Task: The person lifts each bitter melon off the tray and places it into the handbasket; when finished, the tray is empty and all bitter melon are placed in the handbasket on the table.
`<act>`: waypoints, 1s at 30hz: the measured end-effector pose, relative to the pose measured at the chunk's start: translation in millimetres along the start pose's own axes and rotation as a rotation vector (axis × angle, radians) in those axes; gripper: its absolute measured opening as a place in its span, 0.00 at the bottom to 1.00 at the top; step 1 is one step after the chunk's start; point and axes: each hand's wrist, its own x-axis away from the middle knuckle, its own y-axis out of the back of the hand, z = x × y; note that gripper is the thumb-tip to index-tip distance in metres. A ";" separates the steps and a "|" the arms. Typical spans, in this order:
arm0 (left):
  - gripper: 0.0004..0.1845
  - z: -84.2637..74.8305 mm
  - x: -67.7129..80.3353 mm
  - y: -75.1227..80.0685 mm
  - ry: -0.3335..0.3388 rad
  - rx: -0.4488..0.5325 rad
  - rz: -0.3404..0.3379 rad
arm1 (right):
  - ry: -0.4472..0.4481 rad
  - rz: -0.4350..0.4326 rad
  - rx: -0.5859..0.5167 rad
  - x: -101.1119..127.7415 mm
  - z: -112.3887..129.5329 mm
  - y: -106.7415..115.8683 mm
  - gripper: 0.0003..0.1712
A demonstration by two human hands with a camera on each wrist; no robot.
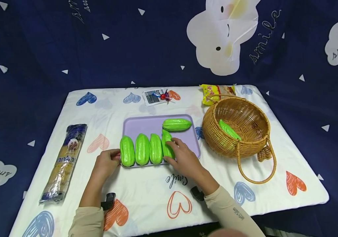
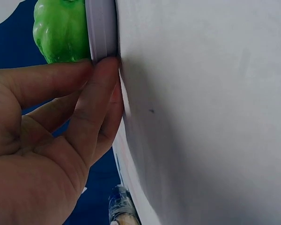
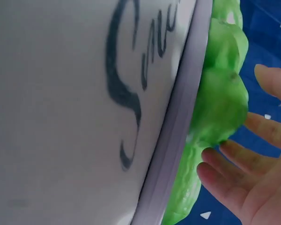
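Observation:
In the head view, several plump green ridged gourds (image 1: 142, 149) stand side by side along the near part of a lilac tray (image 1: 139, 123). Another green gourd (image 1: 177, 124) lies crosswise at the tray's back right. My left hand (image 1: 107, 161) pinches the tray's rim at its near left corner, beside the leftmost gourd; thumb and fingertips meet on the rim in the left wrist view. My right hand (image 1: 185, 158) is at the rightmost gourd (image 1: 167, 144) of the row, thumb and fingers spread apart, with fingertips against its side in the right wrist view.
A wicker basket (image 1: 222, 144) with one green gourd (image 1: 229, 129) inside stands right of the tray, its handle lying toward the front. A long pasta packet (image 1: 63, 164) lies at left. Behind are a yellow snack bag (image 1: 208, 89) and a flat packet with small wrapped candy (image 1: 163, 96).

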 end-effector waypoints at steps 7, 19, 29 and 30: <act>0.21 -1.1 -0.5 -0.4 0.000 0.005 -0.003 | -0.028 -0.008 -0.031 -1.8 0.0 -2.3 0.32; 0.21 0.3 -1.1 -1.7 0.009 0.006 -0.003 | -0.054 -0.027 -0.072 0.7 -2.4 -2.9 0.29; 0.21 0.0 -0.2 -1.3 0.010 -0.003 -0.002 | -0.059 -0.107 -0.042 7.1 0.7 23.1 0.29; 0.21 -0.3 -0.3 -1.0 0.010 -0.003 -0.001 | -0.059 -0.123 -0.037 7.7 0.7 27.5 0.29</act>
